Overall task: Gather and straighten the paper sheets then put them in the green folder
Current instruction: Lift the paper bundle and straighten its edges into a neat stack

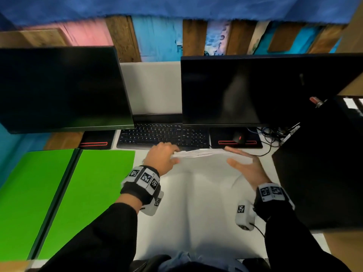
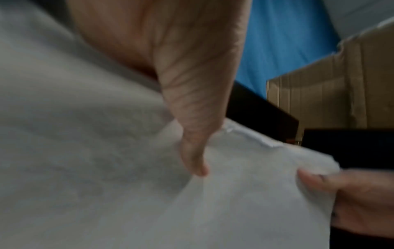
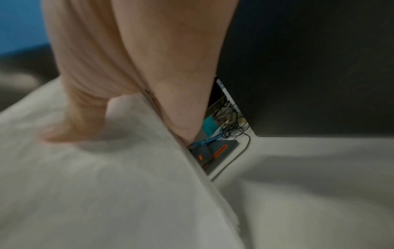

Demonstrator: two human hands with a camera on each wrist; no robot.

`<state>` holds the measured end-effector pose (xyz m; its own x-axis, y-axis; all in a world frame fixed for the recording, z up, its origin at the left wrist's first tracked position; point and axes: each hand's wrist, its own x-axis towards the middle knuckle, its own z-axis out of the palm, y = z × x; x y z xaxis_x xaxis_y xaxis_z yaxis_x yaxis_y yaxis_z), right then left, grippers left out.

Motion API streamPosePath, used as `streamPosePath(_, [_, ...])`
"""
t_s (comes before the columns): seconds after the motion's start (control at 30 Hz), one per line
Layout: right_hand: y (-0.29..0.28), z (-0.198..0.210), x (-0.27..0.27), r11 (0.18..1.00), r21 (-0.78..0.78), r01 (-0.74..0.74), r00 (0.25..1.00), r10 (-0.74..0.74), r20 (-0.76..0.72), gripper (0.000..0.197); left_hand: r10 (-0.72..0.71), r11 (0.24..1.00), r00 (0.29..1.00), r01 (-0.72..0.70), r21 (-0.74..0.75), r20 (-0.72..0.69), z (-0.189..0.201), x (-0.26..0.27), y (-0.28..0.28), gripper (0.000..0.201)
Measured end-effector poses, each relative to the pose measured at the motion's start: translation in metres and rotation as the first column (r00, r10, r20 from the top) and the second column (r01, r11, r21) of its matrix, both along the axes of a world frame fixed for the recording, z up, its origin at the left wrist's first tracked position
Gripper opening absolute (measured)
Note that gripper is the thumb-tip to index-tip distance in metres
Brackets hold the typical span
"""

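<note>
A stack of white paper sheets (image 1: 200, 185) stands tilted on the white desk (image 1: 261, 173), its top edge fanned unevenly. My left hand (image 1: 172, 156) grips the top left corner, fingers curled over the edge and thumb (image 2: 192, 138) on the front of the sheets (image 2: 149, 202). My right hand (image 1: 228, 155) pinches the right edge, thumb (image 3: 78, 121) on the front of the paper (image 3: 106, 185) and fingers behind. The green folder (image 1: 64, 193) lies open and flat to the left of the sheets.
Two dark monitors (image 1: 59, 89) (image 1: 245, 89) stand behind a black keyboard (image 1: 163, 134). A mouse (image 1: 238, 137) and cables (image 1: 273, 134) lie at the back right. A black computer case (image 1: 318, 163) stands close to my right hand.
</note>
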<state>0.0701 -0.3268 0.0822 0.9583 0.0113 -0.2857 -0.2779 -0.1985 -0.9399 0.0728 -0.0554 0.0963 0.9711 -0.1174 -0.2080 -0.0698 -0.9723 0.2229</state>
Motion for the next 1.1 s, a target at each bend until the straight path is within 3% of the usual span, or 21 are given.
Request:
streamPosePath(0.07, [0.008, -0.002, 0.001, 0.986, -0.024, 0.162, 0.977, -0.164, -0.136, 0.03, -0.037, 0.996, 0.998, 0.041, 0.075, -0.055, -0.004, 0.006, -0.006, 0.042])
streamPosePath(0.1, [0.013, 0.001, 0.004, 0.982, -0.017, 0.188, 0.975, -0.189, -0.118, 0.028, -0.066, 0.995, 0.998, 0.068, 0.076, -0.025, -0.002, 0.009, -0.011, 0.043])
streamPosePath(0.17, [0.023, 0.014, 0.013, 0.995, -0.04, 0.087, 0.995, -0.085, 0.042, 0.017, -0.097, 0.995, 0.995, 0.097, 0.005, 0.026, 0.009, 0.014, -0.024, 0.043])
streamPosePath(0.27, [0.032, 0.046, 0.023, 0.996, -0.085, -0.03, 0.952, 0.054, 0.301, 0.009, -0.061, 0.988, 0.993, 0.074, -0.134, 0.097, 0.029, 0.018, -0.04, 0.033])
streamPosePath(0.37, [0.02, 0.061, 0.034, 0.974, -0.227, -0.019, 0.921, 0.106, 0.375, 0.01, 0.1, 0.932, 0.99, -0.057, -0.357, 0.103, 0.042, 0.017, -0.031, 0.029])
streamPosePath(0.47, [-0.01, 0.05, 0.036, 0.947, -0.32, 0.01, 0.941, 0.1, 0.324, 0.013, 0.247, 0.74, 0.969, -0.2, -0.642, -0.017, 0.048, 0.016, -0.007, 0.021])
streamPosePath(0.6, [-0.019, 0.039, 0.032, 0.998, -0.004, 0.067, 0.946, -0.062, 0.317, 0.016, 0.306, 0.425, 0.94, -0.278, -0.861, -0.152, 0.047, 0.008, 0.014, 0.027])
streamPosePath(0.7, [-0.004, 0.036, 0.029, 0.969, 0.237, 0.07, 0.941, -0.143, 0.306, 0.014, 0.32, 0.307, 0.929, -0.287, -0.907, -0.186, 0.043, 0.001, 0.011, 0.017])
streamPosePath(0.77, [0.01, 0.037, 0.026, 0.947, 0.319, 0.018, 0.96, -0.106, 0.259, 0.038, 0.324, 0.251, 0.923, -0.297, -0.921, -0.209, 0.036, -0.002, 0.008, 0.012])
streamPosePath(0.87, [0.023, 0.046, 0.024, 0.94, 0.337, -0.056, 0.964, -0.037, 0.262, 0.062, 0.296, 0.216, 0.925, -0.306, -0.927, -0.237, 0.032, -0.003, 0.005, 0.021])
streamPosePath(1.0, [0.021, 0.067, 0.025, 0.932, 0.326, -0.158, 0.931, 0.031, 0.363, 0.058, 0.179, 0.223, 0.974, -0.176, -0.959, -0.137, 0.052, -0.004, 0.008, 0.049])
streamPosePath(1.1, [0.01, 0.071, 0.024, 0.917, 0.294, -0.27, 0.918, 0.152, 0.367, 0.062, 0.123, 0.242, 0.985, -0.151, -0.958, -0.124, 0.059, -0.002, 0.015, 0.058])
